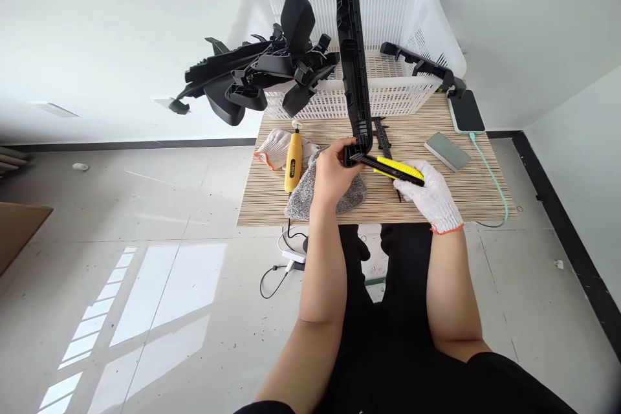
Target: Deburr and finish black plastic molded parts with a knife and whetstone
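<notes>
My bare left hand (334,171) is closed around the lower end of a long black plastic trim piece (353,65), which stands up away from me across the basket. In my gloved right hand (427,191) is a yellow and black utility knife (398,170). The knife's tip meets the lower corner of the trim piece by my left fingers; whether it touches cannot be made out. Beneath my left hand lies a grey cloth (305,194). Behind the knife, a black caliper (383,137) rests on the table.
A white plastic basket (412,94) stands at the back of the wooden table (262,200), with several black plastic parts (262,71) over its left side and another black part (427,68) on its right. Nearby are a yellow rotary tool (293,165), glove (276,145), sanding block (447,151) and charging phone (466,111).
</notes>
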